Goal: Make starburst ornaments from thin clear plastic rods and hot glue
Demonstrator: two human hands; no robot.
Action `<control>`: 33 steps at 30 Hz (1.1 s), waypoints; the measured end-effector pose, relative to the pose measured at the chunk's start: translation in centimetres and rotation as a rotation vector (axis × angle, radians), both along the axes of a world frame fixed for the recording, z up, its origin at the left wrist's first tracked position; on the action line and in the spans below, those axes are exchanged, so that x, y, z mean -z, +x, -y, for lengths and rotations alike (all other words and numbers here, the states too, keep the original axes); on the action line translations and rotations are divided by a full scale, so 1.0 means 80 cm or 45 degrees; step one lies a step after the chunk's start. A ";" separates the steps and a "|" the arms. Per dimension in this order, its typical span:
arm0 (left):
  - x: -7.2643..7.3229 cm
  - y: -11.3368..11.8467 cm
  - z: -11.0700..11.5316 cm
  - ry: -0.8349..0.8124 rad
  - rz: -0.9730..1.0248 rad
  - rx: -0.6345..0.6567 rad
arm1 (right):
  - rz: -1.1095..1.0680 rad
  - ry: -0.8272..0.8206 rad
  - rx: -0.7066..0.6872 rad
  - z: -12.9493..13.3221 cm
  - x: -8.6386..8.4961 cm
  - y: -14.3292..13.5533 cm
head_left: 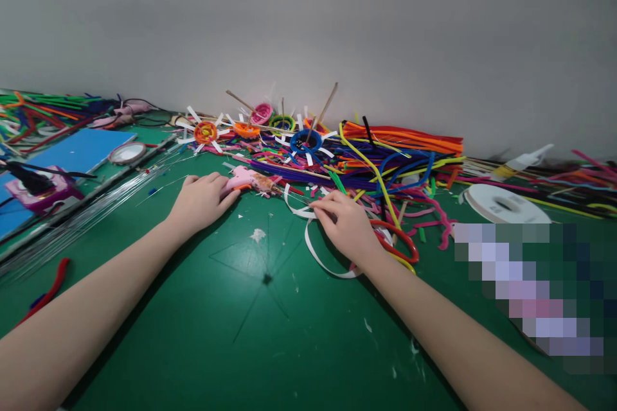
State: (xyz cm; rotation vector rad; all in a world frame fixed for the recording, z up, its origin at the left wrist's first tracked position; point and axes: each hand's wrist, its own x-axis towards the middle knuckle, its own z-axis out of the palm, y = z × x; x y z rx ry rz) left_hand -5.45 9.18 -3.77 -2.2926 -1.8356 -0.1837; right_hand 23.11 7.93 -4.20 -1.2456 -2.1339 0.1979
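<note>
My left hand [203, 202] is closed around the handle of a pink hot glue gun [247, 178], which lies low over the green table with its nozzle pointing right. My right hand [346, 221] pinches one end of a thin wire [295, 199] between thumb and fingertips. The wire's other end reaches toward the stained nozzle; whether they touch cannot be made out. A white ribbon [315, 253] curls beneath and beside my right hand. Just behind it are red-handled scissors [409, 245], partly hidden by the hand.
Colourful pipe cleaners [400, 138] are heaped along the wall, with woven discs [205, 132] on white strips among them. To the left lie a bundle of thin wires [103, 189], a tape roll [127, 153] and a purple bottle [41, 189]. A white spool [504, 204] sits at right.
</note>
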 end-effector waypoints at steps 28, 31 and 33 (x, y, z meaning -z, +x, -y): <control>0.002 0.000 0.000 0.017 0.006 -0.007 | 0.016 0.004 -0.036 0.001 -0.001 0.000; 0.002 -0.001 0.000 0.015 0.003 -0.009 | 0.022 -0.009 -0.035 0.001 -0.002 -0.001; 0.002 -0.001 0.000 0.010 0.002 -0.008 | 0.025 -0.011 -0.034 0.001 -0.002 -0.001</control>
